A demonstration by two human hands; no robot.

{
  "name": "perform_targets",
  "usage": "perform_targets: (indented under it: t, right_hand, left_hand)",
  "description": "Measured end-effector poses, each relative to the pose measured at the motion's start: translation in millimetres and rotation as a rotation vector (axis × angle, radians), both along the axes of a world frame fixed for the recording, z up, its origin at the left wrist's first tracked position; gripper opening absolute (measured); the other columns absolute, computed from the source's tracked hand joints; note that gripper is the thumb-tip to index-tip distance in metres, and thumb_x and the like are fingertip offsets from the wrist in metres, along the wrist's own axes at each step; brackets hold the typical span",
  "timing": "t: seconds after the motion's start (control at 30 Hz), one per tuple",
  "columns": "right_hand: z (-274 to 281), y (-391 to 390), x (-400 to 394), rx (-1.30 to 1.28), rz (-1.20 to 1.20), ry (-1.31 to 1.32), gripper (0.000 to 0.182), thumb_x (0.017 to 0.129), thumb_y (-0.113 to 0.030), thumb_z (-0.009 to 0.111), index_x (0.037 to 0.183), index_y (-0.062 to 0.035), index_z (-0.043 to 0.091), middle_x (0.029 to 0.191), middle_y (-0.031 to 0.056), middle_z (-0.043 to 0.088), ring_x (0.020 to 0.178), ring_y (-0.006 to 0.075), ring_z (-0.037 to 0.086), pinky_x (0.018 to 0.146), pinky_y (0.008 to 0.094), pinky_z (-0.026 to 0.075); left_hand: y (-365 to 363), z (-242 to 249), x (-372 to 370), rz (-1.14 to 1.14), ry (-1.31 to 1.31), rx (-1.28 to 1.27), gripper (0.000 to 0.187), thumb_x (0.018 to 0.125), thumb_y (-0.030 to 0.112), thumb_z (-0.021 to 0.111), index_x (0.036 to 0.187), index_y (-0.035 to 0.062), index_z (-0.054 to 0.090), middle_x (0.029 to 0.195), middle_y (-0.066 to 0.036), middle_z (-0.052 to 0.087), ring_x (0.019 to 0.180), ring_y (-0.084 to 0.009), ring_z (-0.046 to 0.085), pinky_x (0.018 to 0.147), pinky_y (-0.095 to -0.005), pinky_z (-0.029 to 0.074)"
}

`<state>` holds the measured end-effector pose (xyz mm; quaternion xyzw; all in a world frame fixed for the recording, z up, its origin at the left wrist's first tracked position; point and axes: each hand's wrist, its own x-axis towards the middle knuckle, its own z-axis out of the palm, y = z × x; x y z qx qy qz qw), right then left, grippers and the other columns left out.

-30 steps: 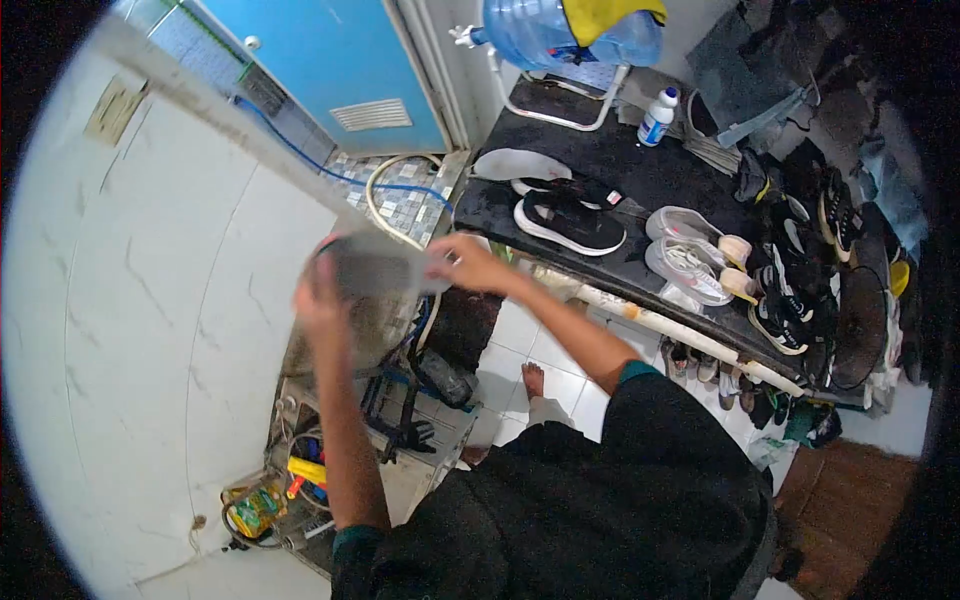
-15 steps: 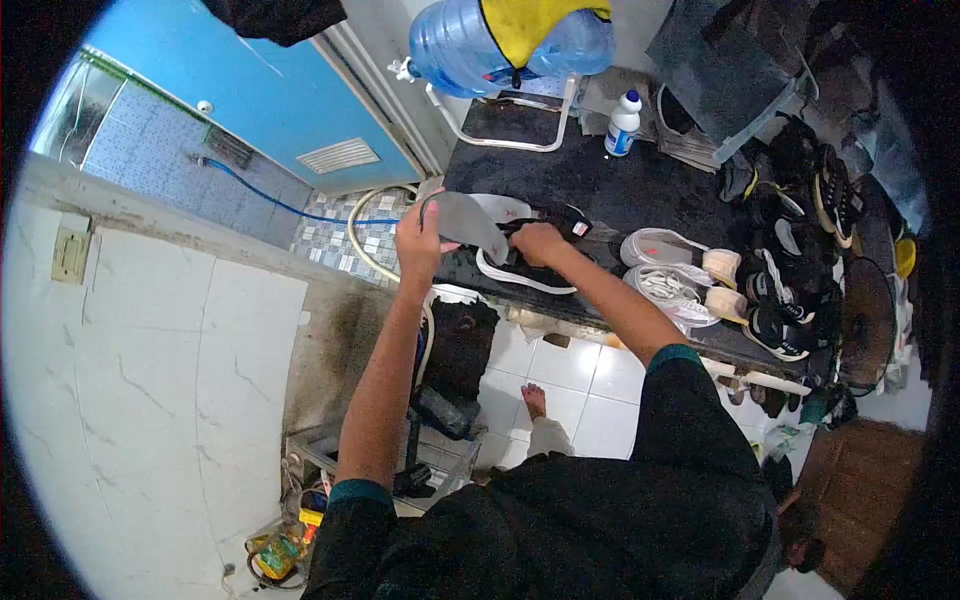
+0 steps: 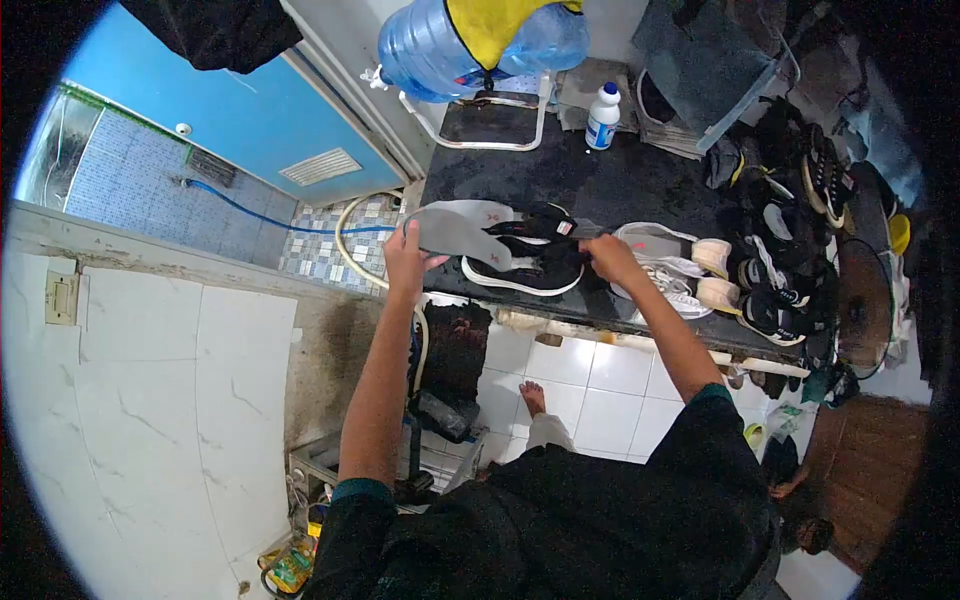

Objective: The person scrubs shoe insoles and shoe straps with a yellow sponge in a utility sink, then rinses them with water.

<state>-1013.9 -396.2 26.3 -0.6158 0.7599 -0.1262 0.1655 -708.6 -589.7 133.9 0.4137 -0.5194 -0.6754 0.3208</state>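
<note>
My left hand (image 3: 407,262) is closed round one end of a grey insole (image 3: 455,236), tilted over the toe end of a black shoe with a white sole (image 3: 525,285). A second, paler insole (image 3: 490,210) shows behind it, beside another black shoe (image 3: 548,218). My right hand (image 3: 612,260) has its fingers pinched together near the heel end of the black shoes, at a small dark piece I cannot make out. Right under that hand's far side are a pale grey shoe (image 3: 650,238) and a white laced shoe (image 3: 675,292).
The shoes stand on a black-topped bench (image 3: 480,180). On it are a white bottle with a blue cap (image 3: 602,118), a large blue water jug (image 3: 430,50) on a white stand, and several dark shoes (image 3: 775,310) at the right. A hose (image 3: 355,240) runs along the left.
My right hand has moved right, from the near black shoe's opening to beyond its heel. My left hand still holds the grey insole, now lying flatter. The view has shifted slightly.
</note>
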Motion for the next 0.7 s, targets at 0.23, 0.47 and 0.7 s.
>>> perform_targets:
  t: [0.23, 0.47, 0.7]
  right_hand:
    - [22.0, 1.1, 29.8, -0.142, -0.126, 0.034, 0.026, 0.075, -0.005, 0.062, 0.099, -0.0103, 0.066, 0.104, 0.0174, 0.061, 0.097, 0.0342, 0.059, 0.082, 0.044, 0.049]
    - [7.3, 13.7, 46.0, -0.281, 0.009, 0.045, 0.025, 0.07, -0.012, 0.072, 0.094, -0.0107, 0.062, 0.108, 0.0089, 0.054, 0.108, 0.0275, 0.048, 0.087, 0.043, 0.04]
    - [14.0, 30.9, 60.0, -0.404, -0.086, 0.018, 0.024, 0.069, -0.012, 0.073, 0.089, -0.01, 0.06, 0.102, 0.0072, 0.054, 0.1, 0.0279, 0.051, 0.081, 0.0411, 0.04]
  left_hand:
    - [-7.8, -40.1, 19.4, -0.009, -0.125, -0.058, 0.039, 0.095, 0.03, 0.051, 0.126, 0.0056, 0.05, 0.106, -0.01, 0.06, 0.089, -0.022, 0.064, 0.067, -0.0357, 0.059]
    - [-24.4, -78.0, 29.8, -0.026, -0.316, 0.044, 0.042, 0.09, 0.014, 0.058, 0.13, 0.0091, 0.045, 0.106, -0.014, 0.059, 0.077, -0.0218, 0.066, 0.057, -0.0317, 0.059]
    - [-19.0, -72.8, 34.8, 0.01, -0.232, 0.172, 0.056, 0.088, 0.015, 0.059, 0.136, 0.0092, 0.032, 0.11, -0.017, 0.058, 0.075, -0.0257, 0.067, 0.057, -0.0356, 0.058]
